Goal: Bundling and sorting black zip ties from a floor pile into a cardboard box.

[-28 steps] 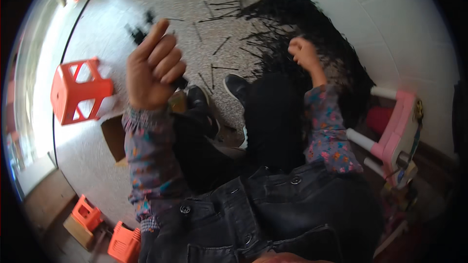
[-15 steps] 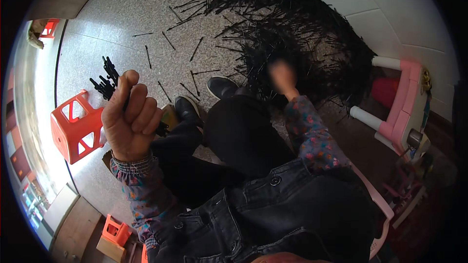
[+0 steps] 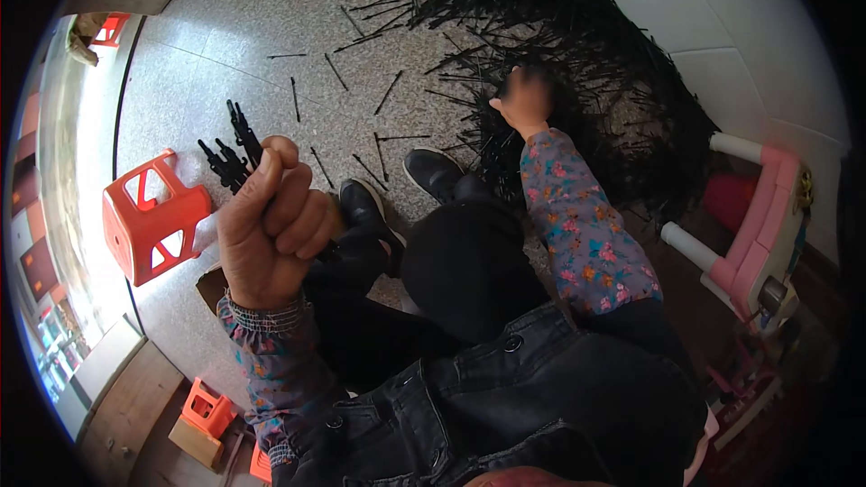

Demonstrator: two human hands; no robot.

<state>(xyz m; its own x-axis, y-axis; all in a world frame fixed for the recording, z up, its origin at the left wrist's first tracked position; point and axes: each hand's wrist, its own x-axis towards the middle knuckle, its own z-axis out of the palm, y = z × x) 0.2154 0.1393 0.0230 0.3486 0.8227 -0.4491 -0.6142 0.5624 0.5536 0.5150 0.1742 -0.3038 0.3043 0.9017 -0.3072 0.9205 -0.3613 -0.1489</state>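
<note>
My left hand (image 3: pixel 278 227) is raised, its fingers wrapped round a small bundle of thin black plastic sticks (image 3: pixel 244 132). Their knobbed ends stick out past the thumb and forefinger; the lower part is mostly covered by the fist. My right hand (image 3: pixel 526 106) reaches down into a big heap of similar black sticks (image 3: pixel 586 13) on the floor. Its thumb sticks out to the side, while the other fingers are blurred against the heap, so I cannot make out whether they hold a stick.
Loose sticks (image 3: pixel 388 93) lie scattered on the speckled floor (image 3: pixel 244 81) left of the heap. A red plastic stool (image 3: pixel 155 216) stands at the left. On the right are a pink and white frame (image 3: pixel 753 216) and a white wall (image 3: pixel 722 18). Lower left, an orange stool (image 3: pixel 207 408) sits by wooden furniture.
My right hand has shifted slightly up in the picture, over the heap, with its thumb now showing. The whole view has shifted a little; my left hand still grips its bundle.
</note>
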